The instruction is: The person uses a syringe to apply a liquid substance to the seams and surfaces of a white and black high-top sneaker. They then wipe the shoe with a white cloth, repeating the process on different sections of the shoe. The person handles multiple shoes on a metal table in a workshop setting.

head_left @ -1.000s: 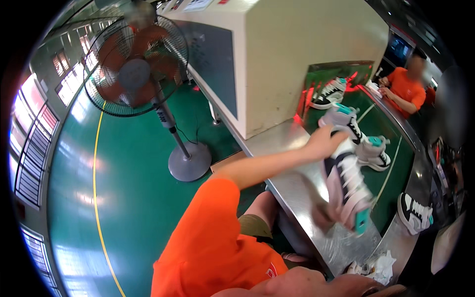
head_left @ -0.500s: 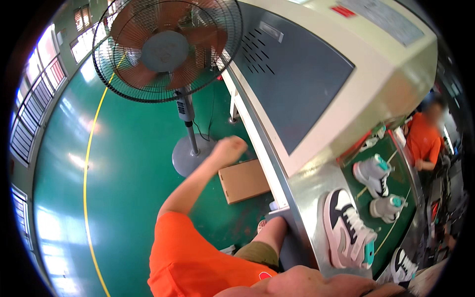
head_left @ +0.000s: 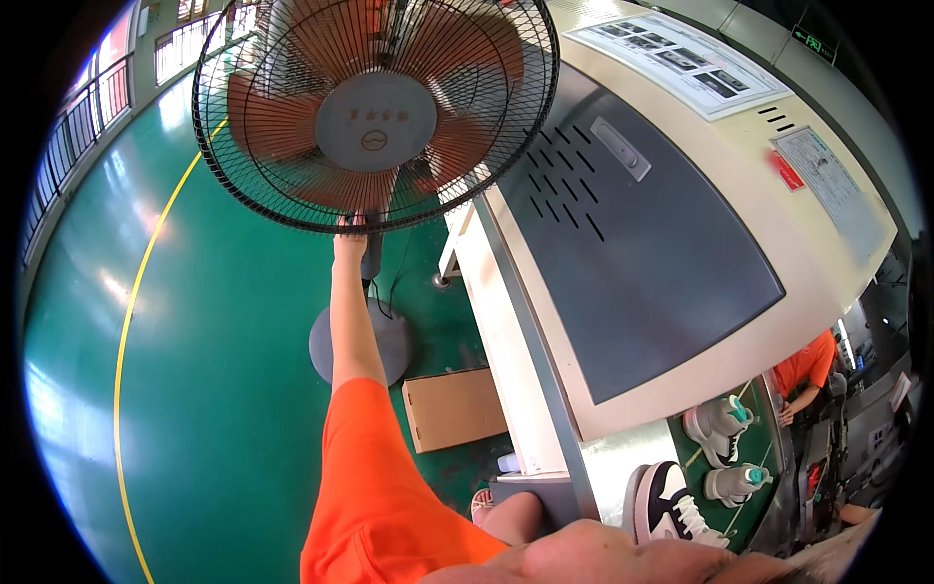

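Observation:
My left hand is stretched out to the standing fan, at the lower rim of its wire cage. It is against or right beside the grey post under the fan head; the cage partly hides the fingers, so their grip cannot be made out. The fan has brown blades, a grey hub and a round grey base on the floor. My right hand is not in view. At the lower right, a white, black and pale pink sneaker lies on the metal ledge.
A large cream machine with a dark grey panel fills the right side. Past it, two grey shoes stand on a green conveyor belt. A cardboard box lies on the green floor. A person in orange is at the far right.
My left hand has moved up and forward from above the fan's base to the post under the cage. The fan looks nearer, its blades less blurred, and the view has shifted left.

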`<action>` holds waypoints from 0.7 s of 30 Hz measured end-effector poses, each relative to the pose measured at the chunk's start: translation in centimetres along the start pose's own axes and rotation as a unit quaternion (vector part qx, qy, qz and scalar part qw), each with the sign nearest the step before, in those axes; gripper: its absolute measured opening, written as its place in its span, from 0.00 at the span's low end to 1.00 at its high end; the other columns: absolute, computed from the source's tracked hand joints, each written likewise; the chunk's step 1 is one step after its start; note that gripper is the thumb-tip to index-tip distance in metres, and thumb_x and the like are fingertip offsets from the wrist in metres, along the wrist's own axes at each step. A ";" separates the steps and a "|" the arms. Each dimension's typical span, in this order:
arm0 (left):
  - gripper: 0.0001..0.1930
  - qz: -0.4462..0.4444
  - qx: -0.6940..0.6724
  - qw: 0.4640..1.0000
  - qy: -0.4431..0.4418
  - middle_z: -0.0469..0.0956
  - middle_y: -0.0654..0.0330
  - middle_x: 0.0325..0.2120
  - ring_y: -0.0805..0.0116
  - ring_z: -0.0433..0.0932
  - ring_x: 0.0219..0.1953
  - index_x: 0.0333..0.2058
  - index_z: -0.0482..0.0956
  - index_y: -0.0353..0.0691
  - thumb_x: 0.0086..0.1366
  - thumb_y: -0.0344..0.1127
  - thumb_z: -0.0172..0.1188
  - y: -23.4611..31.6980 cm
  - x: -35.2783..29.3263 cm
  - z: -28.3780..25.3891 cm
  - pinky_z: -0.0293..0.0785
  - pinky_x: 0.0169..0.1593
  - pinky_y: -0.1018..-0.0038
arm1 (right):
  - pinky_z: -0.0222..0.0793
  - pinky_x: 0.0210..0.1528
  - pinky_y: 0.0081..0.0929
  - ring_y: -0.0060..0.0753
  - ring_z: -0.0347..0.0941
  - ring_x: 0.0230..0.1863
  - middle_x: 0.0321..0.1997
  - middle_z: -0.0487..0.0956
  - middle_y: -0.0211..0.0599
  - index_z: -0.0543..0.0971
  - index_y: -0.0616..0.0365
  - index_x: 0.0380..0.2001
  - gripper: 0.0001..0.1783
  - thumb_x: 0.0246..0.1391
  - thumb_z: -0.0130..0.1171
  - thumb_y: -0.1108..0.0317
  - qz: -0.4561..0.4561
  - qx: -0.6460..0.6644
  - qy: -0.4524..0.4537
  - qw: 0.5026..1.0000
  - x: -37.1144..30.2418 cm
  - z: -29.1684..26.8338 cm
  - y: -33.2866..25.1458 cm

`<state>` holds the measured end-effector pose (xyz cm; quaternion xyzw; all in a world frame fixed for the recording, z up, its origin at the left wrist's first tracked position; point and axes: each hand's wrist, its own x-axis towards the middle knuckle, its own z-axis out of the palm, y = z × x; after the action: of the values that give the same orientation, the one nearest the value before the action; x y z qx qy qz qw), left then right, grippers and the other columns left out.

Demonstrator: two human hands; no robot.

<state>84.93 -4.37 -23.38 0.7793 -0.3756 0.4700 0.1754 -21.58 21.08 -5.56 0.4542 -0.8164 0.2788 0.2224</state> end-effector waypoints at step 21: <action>0.29 -0.098 -0.163 0.951 -0.245 0.76 0.46 0.33 0.48 0.77 0.39 0.53 0.63 0.32 0.63 0.48 0.57 14.1 -4.7 -16.4 0.75 0.45 0.58 | 0.67 0.56 0.32 0.38 0.72 0.52 0.57 0.72 0.48 0.53 0.64 0.67 0.48 0.45 0.67 0.70 0.133 0.033 0.016 0.990 -3.1 -4.4 5.9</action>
<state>63.18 -1.37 -20.46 0.8645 -0.3997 0.1775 0.2478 -24.68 28.49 -5.70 0.3439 -0.8563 0.3401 0.1814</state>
